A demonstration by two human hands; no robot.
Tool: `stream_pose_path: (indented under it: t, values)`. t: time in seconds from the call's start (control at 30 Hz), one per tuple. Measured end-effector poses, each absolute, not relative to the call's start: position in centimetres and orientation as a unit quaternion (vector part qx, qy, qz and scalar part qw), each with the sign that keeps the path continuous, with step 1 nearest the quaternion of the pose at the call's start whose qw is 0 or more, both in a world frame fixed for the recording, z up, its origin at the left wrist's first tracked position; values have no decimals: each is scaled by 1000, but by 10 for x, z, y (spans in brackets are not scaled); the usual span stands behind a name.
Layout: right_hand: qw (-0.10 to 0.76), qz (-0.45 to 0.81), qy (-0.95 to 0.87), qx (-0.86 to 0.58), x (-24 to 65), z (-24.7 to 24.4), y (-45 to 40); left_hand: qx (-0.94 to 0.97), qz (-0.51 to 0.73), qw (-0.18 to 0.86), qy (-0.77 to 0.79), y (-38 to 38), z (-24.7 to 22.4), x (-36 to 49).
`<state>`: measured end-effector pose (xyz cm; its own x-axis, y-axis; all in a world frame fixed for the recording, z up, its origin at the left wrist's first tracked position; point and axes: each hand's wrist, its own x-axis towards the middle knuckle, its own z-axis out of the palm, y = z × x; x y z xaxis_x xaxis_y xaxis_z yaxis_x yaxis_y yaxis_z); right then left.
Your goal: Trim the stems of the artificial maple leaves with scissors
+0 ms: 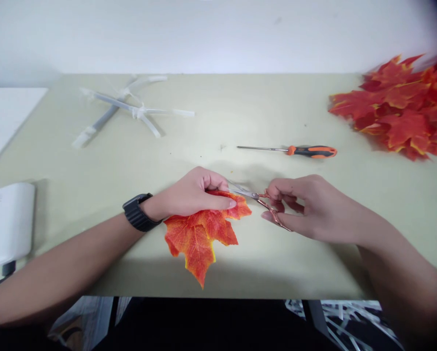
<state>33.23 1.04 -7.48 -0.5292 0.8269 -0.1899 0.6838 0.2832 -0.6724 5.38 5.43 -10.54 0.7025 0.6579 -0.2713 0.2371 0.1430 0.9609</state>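
My left hand (207,195), with a black watch on its wrist, pinches a red-orange artificial maple leaf (199,239) with yellow edges near the front of the table. The leaf's lobes hang below my fingers and thumb. My right hand (302,207) holds small rose-gold-handled scissors (255,195), fingers and thumb at the handle loops. Their silver blades point left to the leaf's top edge, beside my left fingertips. Whether the blades touch anything there is hard to tell.
A screwdriver (309,151) lies behind my right hand. A pile of red maple leaves (404,107) sits at the back right. White-wrapped sticks (112,105) lie at the back left. A white device (9,224) stands at the left edge of the pale table (211,131).
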Motion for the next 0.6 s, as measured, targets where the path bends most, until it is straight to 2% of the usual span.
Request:
stream_pose_path:
  t: [0.13, 0.6]
  values:
    - [110, 368, -791, -476, 333, -75, 10, 633, 163, 671, 350, 54, -105, 54]
    - [65, 367, -808, -457, 334, -76, 10, 638, 144, 664, 361, 54, -102, 54]
